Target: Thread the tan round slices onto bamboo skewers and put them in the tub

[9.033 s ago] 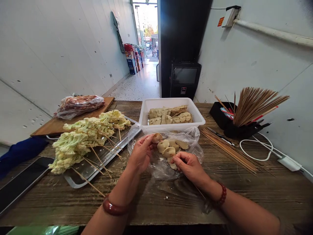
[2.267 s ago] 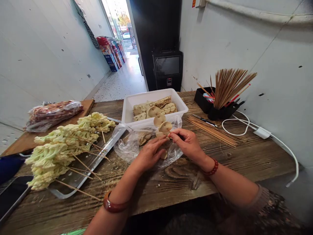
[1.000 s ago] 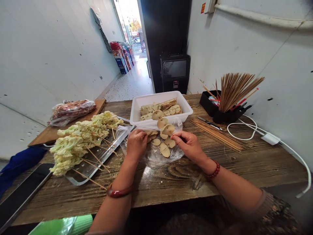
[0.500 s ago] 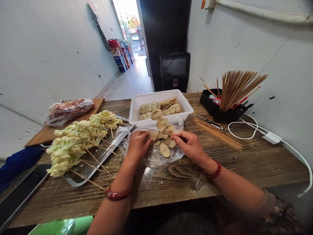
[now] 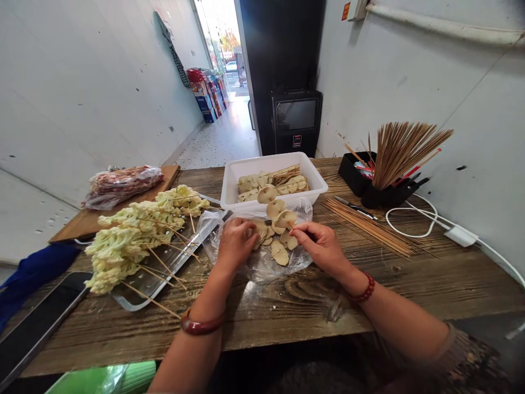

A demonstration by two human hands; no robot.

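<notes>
My right hand pinches the near end of a thin wooden skewer. Several thin, tan, roundish food slices are threaded along it, slanting away toward the white tub. My left hand is closed, its fingers curled at the left edge of a pile of loose tan slices; whatever lies between those fingertips is hidden. Beneath the pile a clear plastic bag is spread on the wooden table. Just behind stands the white plastic tub, holding more skewered slices.
Skewered cauliflower lies over a clear tray at left, by a wooden board with a bagged meat-like bundle. Loose skewers lie at right, near a black holder full of skewers and a white cable.
My left hand's fingers have lifted and curled at the edge of the pile. My right hand still holds the skewer of slices. The whole view has shifted slightly.
</notes>
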